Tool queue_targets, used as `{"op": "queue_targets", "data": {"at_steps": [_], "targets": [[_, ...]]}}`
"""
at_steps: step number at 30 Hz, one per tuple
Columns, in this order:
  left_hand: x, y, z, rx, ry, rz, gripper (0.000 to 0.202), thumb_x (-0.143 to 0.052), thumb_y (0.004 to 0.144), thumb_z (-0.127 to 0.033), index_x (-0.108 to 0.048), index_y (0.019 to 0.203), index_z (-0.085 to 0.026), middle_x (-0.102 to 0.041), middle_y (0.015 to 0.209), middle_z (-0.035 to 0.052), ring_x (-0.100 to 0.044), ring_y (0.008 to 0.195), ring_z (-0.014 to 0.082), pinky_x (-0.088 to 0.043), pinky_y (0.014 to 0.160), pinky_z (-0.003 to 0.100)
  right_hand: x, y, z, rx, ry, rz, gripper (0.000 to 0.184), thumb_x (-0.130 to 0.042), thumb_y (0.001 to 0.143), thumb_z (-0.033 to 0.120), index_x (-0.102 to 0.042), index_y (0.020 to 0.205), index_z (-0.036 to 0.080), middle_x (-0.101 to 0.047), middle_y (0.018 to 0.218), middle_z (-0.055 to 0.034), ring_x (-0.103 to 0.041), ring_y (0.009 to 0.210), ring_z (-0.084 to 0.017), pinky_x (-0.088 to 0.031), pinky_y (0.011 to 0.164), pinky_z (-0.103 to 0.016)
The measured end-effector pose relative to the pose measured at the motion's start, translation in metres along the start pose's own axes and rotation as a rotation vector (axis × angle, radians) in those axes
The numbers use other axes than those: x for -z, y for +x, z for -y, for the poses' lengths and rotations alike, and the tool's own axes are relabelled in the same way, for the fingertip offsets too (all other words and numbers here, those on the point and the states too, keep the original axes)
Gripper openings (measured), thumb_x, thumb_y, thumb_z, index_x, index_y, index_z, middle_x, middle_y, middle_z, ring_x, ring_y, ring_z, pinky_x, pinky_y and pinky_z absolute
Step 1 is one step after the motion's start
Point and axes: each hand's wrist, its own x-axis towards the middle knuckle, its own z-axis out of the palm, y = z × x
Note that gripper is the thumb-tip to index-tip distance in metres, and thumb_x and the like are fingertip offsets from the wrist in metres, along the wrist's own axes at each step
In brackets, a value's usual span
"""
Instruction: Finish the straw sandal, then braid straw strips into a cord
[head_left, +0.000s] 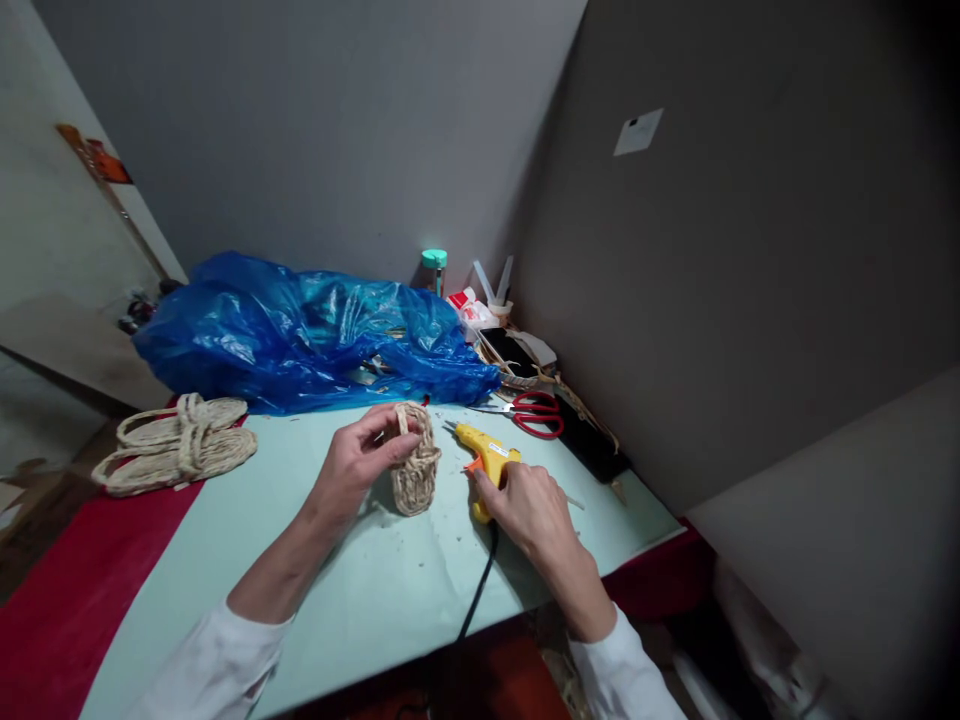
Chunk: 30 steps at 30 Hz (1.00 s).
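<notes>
My left hand [361, 452] is closed on a small woven straw sandal [415, 485], its thumb lying across the front and the other fingers partly hidden behind it. The sandal stands upright, lower end close to the table. To its right, my right hand [529, 505] grips the handle of a yellow glue gun [484, 450] with an orange trigger. The nozzle points toward the upper left, apart from the sandal. A black cord [482, 590] runs from the handle down past the table's front edge. Red-handled scissors [536, 414] lie just beyond the glue gun.
A pair of straw sandals [184, 450] lies at the left on red cloth [97, 590]. Crumpled blue plastic [300, 330] fills the back. A jar with a green lid [434, 262], a phone-like black slab [510, 352] and a dark flat object [589, 440] line the right wall.
</notes>
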Motion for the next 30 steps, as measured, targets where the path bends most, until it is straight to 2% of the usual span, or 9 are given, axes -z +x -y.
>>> {"op": "queue_targets", "data": {"at_steps": [4,8,10,15,19,21,25,28,30], "targets": [[-0.002,0.001,0.001,0.145,-0.136,0.042,0.024,-0.075,0.074,-0.036,-0.074,0.091,-0.019,-0.069,0.096,0.0052,-0.061,0.087,0.0202,-0.045,0.076,0.027,-0.001,-0.005,-0.006,0.006,0.113,-0.037,0.039,-0.042,0.089,0.046,-0.062,0.071,0.016,-0.067,0.072,-0.0135,-0.061,0.068,-0.024,-0.027,0.056,-0.030],[0.002,0.006,0.003,0.214,-0.269,-0.033,0.026,-0.074,0.074,-0.039,-0.074,0.088,-0.017,-0.072,0.092,0.0058,-0.063,0.086,0.0204,-0.046,0.077,0.028,-0.002,-0.010,-0.019,0.009,0.314,-0.060,0.034,-0.046,0.086,0.046,-0.054,0.067,0.019,-0.061,0.063,-0.0062,-0.055,0.062,-0.020,-0.030,0.057,-0.029],[0.007,0.009,0.004,0.214,-0.288,-0.067,0.028,-0.072,0.075,-0.039,-0.074,0.089,-0.015,-0.072,0.092,0.0070,-0.064,0.087,0.0214,-0.047,0.078,0.029,-0.004,-0.010,-0.027,-0.026,0.465,-0.047,0.033,-0.051,0.083,0.049,-0.056,0.073,0.018,-0.058,0.062,-0.0039,-0.053,0.060,-0.019,-0.033,0.057,-0.029],[0.024,0.012,-0.005,0.298,-0.298,-0.051,0.040,-0.076,0.071,-0.033,-0.071,0.105,-0.014,-0.074,0.096,0.0098,-0.068,0.090,0.0261,-0.050,0.084,0.036,-0.010,-0.008,-0.040,-0.125,1.096,-0.001,0.042,-0.065,0.076,0.051,-0.063,0.096,0.014,-0.057,0.074,-0.0033,-0.051,0.064,-0.016,-0.043,0.054,-0.026],[0.033,0.013,-0.013,0.306,-0.248,0.017,0.048,-0.081,0.065,-0.020,-0.068,0.112,-0.018,-0.073,0.109,0.0082,-0.067,0.102,0.0244,-0.049,0.091,0.032,-0.007,-0.007,-0.035,-0.196,1.713,0.187,0.030,-0.073,0.071,0.039,-0.064,0.085,0.015,-0.055,0.073,-0.0017,-0.048,0.061,-0.011,-0.043,0.049,-0.019],[0.036,0.013,-0.011,0.285,-0.208,0.005,0.052,-0.082,0.062,-0.015,-0.067,0.111,-0.018,-0.073,0.111,0.0077,-0.066,0.105,0.0237,-0.048,0.092,0.031,0.001,-0.005,-0.030,-0.155,1.843,0.279,0.026,-0.073,0.070,0.033,-0.064,0.086,0.015,-0.058,0.076,-0.0033,-0.051,0.061,-0.010,-0.041,0.045,-0.017],[0.038,0.012,0.000,0.266,-0.138,-0.102,0.048,-0.083,0.058,-0.014,-0.070,0.104,-0.017,-0.074,0.104,0.0063,-0.067,0.097,0.0221,-0.051,0.087,0.030,0.026,0.003,-0.018,0.216,1.687,0.336,0.023,-0.061,0.084,0.033,-0.060,0.101,0.017,-0.066,0.089,-0.0066,-0.049,0.047,-0.006,-0.037,0.038,-0.018],[0.034,0.010,0.003,0.247,-0.075,-0.177,0.039,-0.083,0.058,-0.017,-0.072,0.095,-0.017,-0.074,0.096,0.0040,-0.067,0.085,0.0194,-0.054,0.074,0.027,0.042,0.012,-0.012,0.507,1.422,0.253,0.024,-0.055,0.091,0.032,-0.056,0.112,0.021,-0.066,0.104,-0.0090,-0.058,0.059,-0.012,-0.043,0.042,-0.022],[0.030,0.009,0.001,0.199,-0.017,-0.224,0.034,-0.081,0.062,-0.019,-0.072,0.094,-0.018,-0.074,0.095,0.0034,-0.067,0.082,0.0185,-0.054,0.070,0.026,0.042,0.020,-0.011,0.635,1.161,0.187,0.021,-0.052,0.093,0.030,-0.058,0.112,0.022,-0.066,0.093,-0.0063,-0.057,0.060,-0.012,-0.045,0.046,-0.023]]}}
